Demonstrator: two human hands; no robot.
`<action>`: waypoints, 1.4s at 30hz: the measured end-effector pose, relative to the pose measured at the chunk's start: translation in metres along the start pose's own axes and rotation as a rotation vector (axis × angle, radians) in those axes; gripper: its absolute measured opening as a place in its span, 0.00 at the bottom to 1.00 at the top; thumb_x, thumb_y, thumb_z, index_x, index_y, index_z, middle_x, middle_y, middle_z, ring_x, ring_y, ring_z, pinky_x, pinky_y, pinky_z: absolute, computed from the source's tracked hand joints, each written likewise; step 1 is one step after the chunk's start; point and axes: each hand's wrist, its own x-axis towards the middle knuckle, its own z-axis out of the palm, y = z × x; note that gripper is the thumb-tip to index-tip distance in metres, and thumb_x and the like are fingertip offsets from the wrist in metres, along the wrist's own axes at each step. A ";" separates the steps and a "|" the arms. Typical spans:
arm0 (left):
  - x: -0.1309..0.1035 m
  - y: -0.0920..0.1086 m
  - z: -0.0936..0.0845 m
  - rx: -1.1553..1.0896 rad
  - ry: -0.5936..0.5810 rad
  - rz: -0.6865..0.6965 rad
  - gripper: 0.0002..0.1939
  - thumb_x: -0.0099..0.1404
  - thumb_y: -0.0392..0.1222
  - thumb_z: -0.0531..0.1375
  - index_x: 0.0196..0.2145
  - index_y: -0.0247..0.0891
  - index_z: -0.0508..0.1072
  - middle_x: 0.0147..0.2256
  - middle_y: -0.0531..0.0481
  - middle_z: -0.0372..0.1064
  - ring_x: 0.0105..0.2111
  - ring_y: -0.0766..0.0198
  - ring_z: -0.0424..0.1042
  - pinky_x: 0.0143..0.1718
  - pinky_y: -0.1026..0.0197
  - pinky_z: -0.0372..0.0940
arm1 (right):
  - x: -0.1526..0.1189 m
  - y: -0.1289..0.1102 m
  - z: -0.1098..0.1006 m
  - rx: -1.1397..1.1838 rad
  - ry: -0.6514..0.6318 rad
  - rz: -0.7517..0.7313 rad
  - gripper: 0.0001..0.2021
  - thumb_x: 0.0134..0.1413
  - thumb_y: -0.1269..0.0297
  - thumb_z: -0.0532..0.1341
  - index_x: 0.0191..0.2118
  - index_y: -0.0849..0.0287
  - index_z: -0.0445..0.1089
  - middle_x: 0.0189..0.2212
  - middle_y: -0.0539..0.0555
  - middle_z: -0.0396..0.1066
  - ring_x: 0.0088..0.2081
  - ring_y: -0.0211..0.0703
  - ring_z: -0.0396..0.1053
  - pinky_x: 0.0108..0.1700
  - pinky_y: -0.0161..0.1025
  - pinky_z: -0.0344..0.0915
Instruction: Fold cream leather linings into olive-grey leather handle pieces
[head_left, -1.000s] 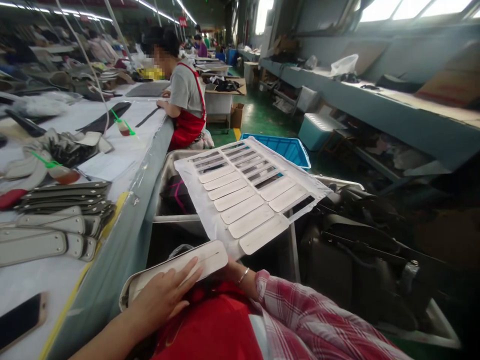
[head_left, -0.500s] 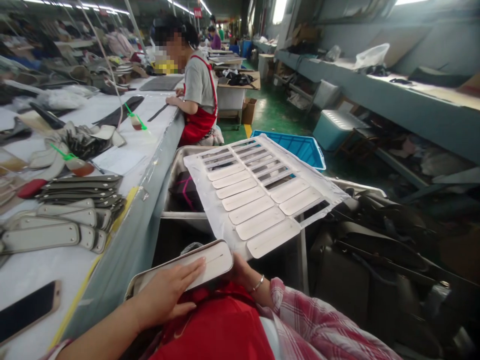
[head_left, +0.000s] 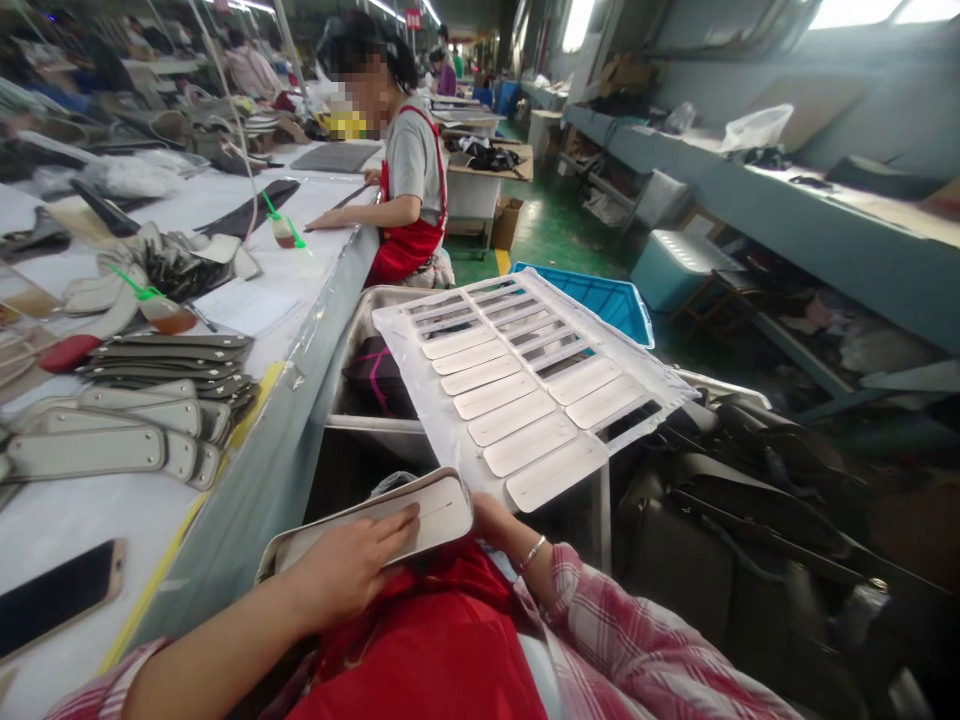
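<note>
Right hand (head_left: 495, 522): fingers mostly hidden behind the end of the pale piece (head_left: 442, 505).
Pale piece: middle covered by the left hand (head_left: 345, 568) (underside unseen).
Phone (head_left: 60, 597): cut off by left edge.
Red sign (head_left: 412, 18): lettering too small to read.
Dark goods (head_left: 679, 560), right: dim, blurred.

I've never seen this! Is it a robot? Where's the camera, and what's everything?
No robot here, just a person's bare left hand and right hand. Every picture comes from a camera on their head, looking down. The left fingers rest on a long, pale, rounded strip, maybe a stack; the right fingers are mostly hidden beside its end. Beyond is a thin white sheet with rows of slots. On the white-topped table to the left are a black-screened phone with a gold rim, pale strips with dark edges, and two clear bottles with green tips.
</note>
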 end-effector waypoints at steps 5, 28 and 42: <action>0.000 0.002 0.010 0.084 0.056 -0.006 0.24 0.63 0.35 0.47 0.57 0.40 0.59 0.58 0.46 0.54 0.36 0.58 0.69 0.37 0.56 0.64 | -0.019 -0.024 -0.024 0.177 0.087 0.183 0.26 0.61 0.49 0.37 0.39 0.65 0.62 0.25 0.53 0.63 0.23 0.37 0.66 0.24 0.34 0.65; -0.007 0.002 0.006 0.176 0.097 -0.038 0.21 0.65 0.45 0.46 0.54 0.39 0.61 0.58 0.46 0.55 0.34 0.58 0.71 0.31 0.57 0.64 | -0.052 -0.090 -0.019 -0.177 -0.091 0.073 0.12 0.51 0.58 0.53 0.24 0.60 0.56 0.12 0.43 0.56 0.11 0.29 0.55 0.13 0.27 0.53; -0.008 0.002 -0.002 0.144 0.071 -0.031 0.25 0.59 0.42 0.51 0.54 0.36 0.62 0.59 0.46 0.54 0.33 0.56 0.71 0.29 0.56 0.64 | -0.039 -0.111 -0.024 -0.379 -0.085 0.237 0.17 0.53 0.51 0.54 0.27 0.62 0.61 0.15 0.49 0.65 0.16 0.37 0.66 0.16 0.31 0.63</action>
